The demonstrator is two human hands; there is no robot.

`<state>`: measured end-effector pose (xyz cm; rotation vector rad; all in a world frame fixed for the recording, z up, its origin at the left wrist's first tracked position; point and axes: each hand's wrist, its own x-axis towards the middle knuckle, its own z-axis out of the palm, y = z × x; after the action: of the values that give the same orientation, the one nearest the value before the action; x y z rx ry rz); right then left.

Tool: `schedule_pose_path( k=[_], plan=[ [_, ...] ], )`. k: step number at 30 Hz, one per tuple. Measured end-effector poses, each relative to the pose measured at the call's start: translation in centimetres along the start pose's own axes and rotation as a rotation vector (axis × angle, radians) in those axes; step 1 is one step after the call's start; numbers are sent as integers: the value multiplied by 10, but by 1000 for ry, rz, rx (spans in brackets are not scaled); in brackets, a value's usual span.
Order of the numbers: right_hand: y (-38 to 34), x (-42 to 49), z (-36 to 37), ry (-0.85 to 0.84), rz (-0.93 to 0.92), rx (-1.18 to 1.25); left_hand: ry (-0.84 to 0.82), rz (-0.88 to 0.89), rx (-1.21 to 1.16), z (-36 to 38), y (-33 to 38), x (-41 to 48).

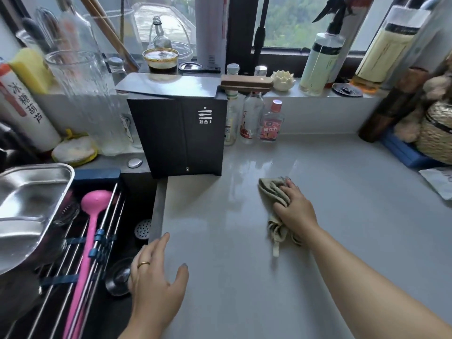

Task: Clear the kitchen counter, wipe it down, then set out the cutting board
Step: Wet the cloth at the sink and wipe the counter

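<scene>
The grey kitchen counter (220, 277) fills the middle of the head view and shines wet in its far part. My right hand (294, 206) presses a crumpled beige cloth (271, 189) flat on the counter, right of centre. My left hand (156, 272) rests with fingers spread on the counter's left edge beside the sink, holding nothing; it wears a ring. I see no cutting board that I can name for certain.
A black box (181, 135) with a cleaver (195, 85) on top stands at the back left. Small bottles (254, 121) line the back wall. The sink at left holds a wire rack (73, 253), a pink ladle (88, 231) and a steel tray (29, 204). A blue tray (403, 152) and woven jar (437, 133) sit at right.
</scene>
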<state>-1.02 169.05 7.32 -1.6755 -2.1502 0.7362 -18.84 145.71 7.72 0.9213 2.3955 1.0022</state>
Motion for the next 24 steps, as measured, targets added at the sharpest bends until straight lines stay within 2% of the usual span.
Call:
schedule_pose_path(
  k=[4,8,11,14,18,21,24],
  plan=[
    [-29,-21,27,34,-58,52,26,-1,-5,-3,-2,-2],
    [-69,-66,71,-39,-259,82,48,-4,-5,0,-3,1],
    [-83,-82,89,40,-347,42,38,3,-10,2,2,5],
    [-74,-56,77,108,-290,-12,19,24,0,3,5,7],
    [-37,5,36,201,-68,-64,29,20,-11,-4,1,5],
    [-36,28,31,212,37,-27,42,6,-1,-10,-8,4],
    [-72,13,63,181,-19,-29,53,-4,-26,-13,-17,6]
  ],
)
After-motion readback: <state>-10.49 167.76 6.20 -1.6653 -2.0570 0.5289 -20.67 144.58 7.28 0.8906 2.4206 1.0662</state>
